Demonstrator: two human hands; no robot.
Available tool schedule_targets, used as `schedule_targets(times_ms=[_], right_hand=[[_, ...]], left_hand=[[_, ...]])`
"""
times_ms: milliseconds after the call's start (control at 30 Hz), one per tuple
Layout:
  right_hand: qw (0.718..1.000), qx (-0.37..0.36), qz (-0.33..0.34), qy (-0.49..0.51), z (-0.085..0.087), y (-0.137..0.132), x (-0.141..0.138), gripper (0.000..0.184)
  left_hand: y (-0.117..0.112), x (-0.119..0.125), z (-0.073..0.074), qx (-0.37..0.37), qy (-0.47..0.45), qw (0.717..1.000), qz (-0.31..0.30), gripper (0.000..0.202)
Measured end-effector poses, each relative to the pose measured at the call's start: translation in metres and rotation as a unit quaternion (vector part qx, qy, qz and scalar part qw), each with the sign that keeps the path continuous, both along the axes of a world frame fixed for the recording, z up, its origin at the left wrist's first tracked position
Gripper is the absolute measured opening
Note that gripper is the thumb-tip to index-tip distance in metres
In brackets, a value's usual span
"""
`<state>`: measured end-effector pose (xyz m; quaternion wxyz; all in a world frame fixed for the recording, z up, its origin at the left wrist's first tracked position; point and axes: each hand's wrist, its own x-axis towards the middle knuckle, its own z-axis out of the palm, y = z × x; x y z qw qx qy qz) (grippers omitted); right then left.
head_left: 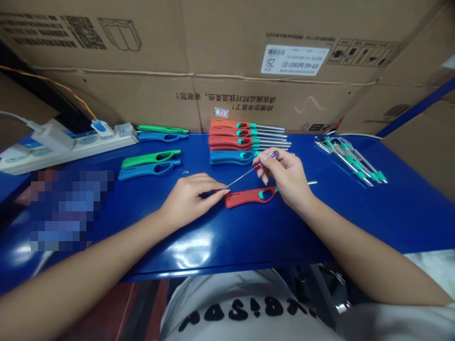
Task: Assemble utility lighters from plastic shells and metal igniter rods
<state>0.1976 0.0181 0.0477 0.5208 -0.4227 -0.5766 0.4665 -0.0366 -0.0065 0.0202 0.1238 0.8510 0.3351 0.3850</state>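
My right hand point(292, 176) is closed on the handle of a screwdriver point(240, 177), whose thin metal shaft slants down to the left. At its tip, the thumb and forefinger of my left hand point(190, 198) are pinched together; whatever lies between them is too small to make out. Just beneath the shaft, a red long-necked gas lighter point(244, 197) with a teal trigger lies flat on the blue table point(227, 246). My right hand covers part of its metal tube. A tiny metal piece point(186, 172) rests beyond my left hand.
Behind my hands lie assembled red lighters point(227, 142) and blue lighters point(231, 158). Green casings point(151, 158) and blue casings point(149, 170) are at left, near a power strip point(85, 139). Metal tubes with teal parts point(351, 158) lie right. A cardboard wall point(227, 57) closes the back.
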Motion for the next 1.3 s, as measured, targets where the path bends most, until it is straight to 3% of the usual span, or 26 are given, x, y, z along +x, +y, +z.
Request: schedule_targets(times_ms=[567,733,900,1033,1133,1300], right_hand=[[1.000,0.013,0.010,-0.004,-0.006,0.003,0.001,0.026],[0.993,0.099,0.037,-0.046,-0.004,0.001,0.002,0.022],[0.968,0.186,0.127,-0.114,0.013,-0.002,0.004,0.015],[0.933,0.223,0.186,-0.211,0.036,-0.008,0.001,0.007],[0.908,0.281,0.159,-0.267,0.043,-0.011,-0.005,0.016],[0.884,0.384,0.038,-0.265,0.027,-0.015,-0.013,0.029]], left_hand=[[0.001,-0.001,-0.002,-0.004,0.004,1.000,-0.004,0.012],[-0.003,0.003,-0.001,-0.049,-0.008,0.999,0.009,0.010],[-0.011,0.010,0.002,-0.143,-0.035,0.989,0.014,0.008],[-0.012,0.010,0.001,-0.160,-0.037,0.986,0.004,0.007],[-0.013,0.010,0.000,-0.150,-0.035,0.988,-0.016,0.008],[-0.014,0.010,0.000,-0.132,-0.014,0.990,-0.053,0.014]])
